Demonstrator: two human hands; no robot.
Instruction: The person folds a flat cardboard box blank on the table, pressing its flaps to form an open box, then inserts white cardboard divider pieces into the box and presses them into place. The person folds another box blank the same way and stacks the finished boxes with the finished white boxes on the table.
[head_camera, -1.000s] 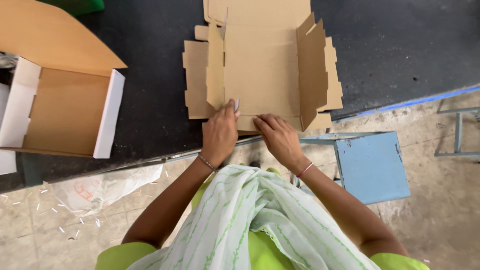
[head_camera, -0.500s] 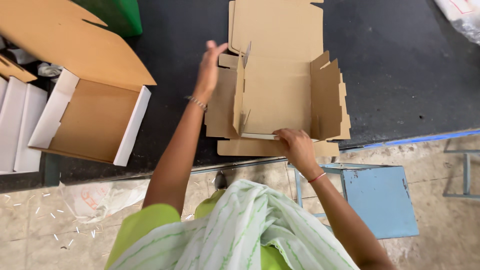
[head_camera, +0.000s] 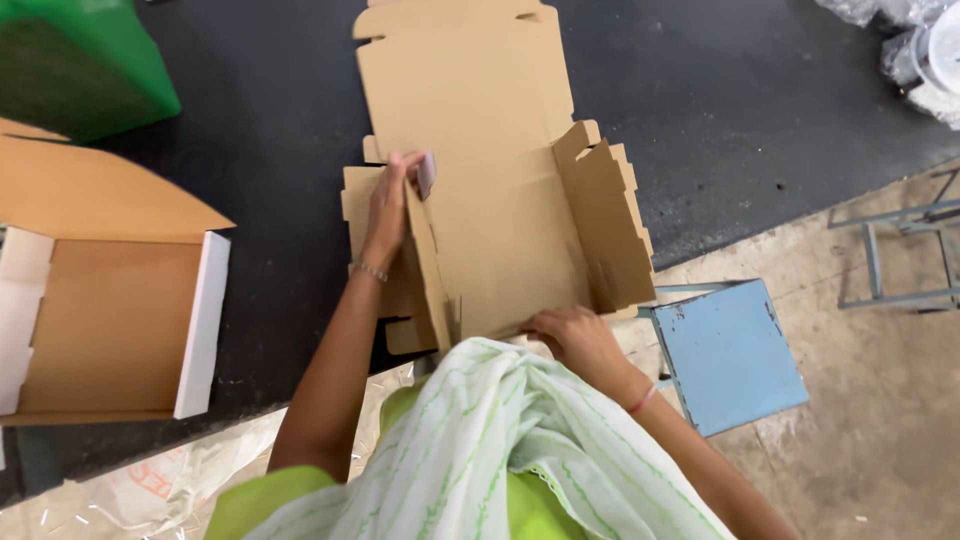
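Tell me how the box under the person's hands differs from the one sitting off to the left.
The brown cardboard box is only partly folded: its side flaps stand up while its lid panel lies flat, and the left hand and right hand are on it. The white-edged box is already shaped, with walls up, and nobody touches it. The first is plain brown throughout; the second has white outer walls. Both are brown inside and rest on the dark table.

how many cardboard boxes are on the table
2: a flat unfolded box at centre, touched by the left hand and right hand; an open white-edged box at left. Others may lie outside the view.
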